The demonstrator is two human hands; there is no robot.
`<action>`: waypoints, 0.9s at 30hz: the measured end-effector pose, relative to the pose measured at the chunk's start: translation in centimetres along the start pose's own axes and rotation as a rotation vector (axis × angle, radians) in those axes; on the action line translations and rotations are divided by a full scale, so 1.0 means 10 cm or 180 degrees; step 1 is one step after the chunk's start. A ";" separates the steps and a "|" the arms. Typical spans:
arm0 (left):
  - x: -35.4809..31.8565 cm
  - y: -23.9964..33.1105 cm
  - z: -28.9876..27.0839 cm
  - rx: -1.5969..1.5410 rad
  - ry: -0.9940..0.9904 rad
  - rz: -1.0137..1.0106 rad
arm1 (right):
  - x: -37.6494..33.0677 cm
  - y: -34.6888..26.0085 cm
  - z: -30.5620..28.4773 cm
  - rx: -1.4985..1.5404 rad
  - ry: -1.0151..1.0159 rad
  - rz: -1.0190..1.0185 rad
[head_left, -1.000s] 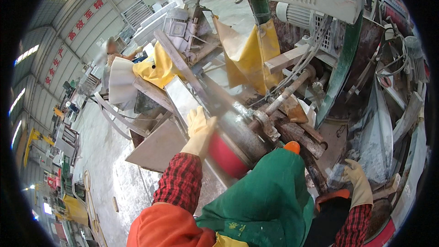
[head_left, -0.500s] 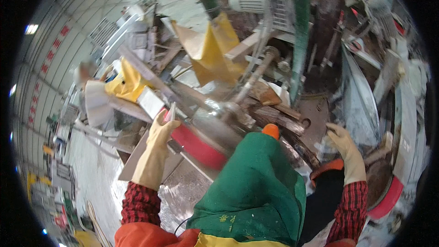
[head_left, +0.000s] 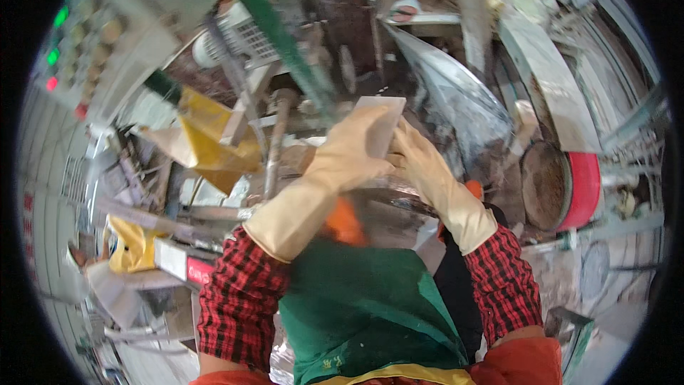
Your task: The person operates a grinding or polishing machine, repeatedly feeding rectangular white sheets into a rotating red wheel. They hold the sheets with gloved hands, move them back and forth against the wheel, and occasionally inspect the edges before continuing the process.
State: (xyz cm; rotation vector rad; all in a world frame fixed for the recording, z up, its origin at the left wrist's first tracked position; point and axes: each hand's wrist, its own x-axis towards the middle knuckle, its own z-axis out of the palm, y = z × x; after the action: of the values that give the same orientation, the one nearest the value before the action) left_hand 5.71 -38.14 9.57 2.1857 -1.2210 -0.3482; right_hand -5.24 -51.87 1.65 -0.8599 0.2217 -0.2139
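Note:
In front of my chest, both hands meet at a flat, pale rectangular plate [head_left: 389,117]. My left hand [head_left: 335,160], in a cream rubber glove, grips it from the left, its fingers lying across the face. My right hand [head_left: 431,178], gloved alike, is closed at the plate's right edge, with its fingertips partly hidden. The plate is tilted, and its lower part is covered by the gloves. Below the hands, a green apron [head_left: 356,306] covers my lap.
A round drum with a red rim [head_left: 586,189] stands at right, near a curved metal sheet [head_left: 456,85]. A green post [head_left: 278,28] slants ahead. Left are bent yellow sheets [head_left: 221,135] and a panel with knobs and lights [head_left: 135,28]. Wood pieces and scrap lie beyond.
My view has swung right. The left hand, holding a thin pale piece beside a red-rimmed wheel, has come to the middle; my right hand has moved in from the right to join it.

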 end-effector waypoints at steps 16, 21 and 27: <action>0.38 -0.65 0.63 -0.2840 0.0401 -0.2085 | 0.15 -0.01 -0.39 -0.1436 0.0533 -0.0643; 0.33 -0.38 0.54 -0.2774 0.0306 -0.2027 | 0.38 -0.17 -0.56 -0.1254 0.1016 -0.1149; 0.31 -0.34 0.59 -0.2516 0.0020 -0.1943 | 0.54 -0.21 -0.86 -0.0939 0.1406 -0.1395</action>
State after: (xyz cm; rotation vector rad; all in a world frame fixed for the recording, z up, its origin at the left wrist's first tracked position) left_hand 6.76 -41.59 3.06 1.7688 -0.2670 -0.8929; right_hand -2.71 -60.89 -2.75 -1.1436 0.4847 -0.7995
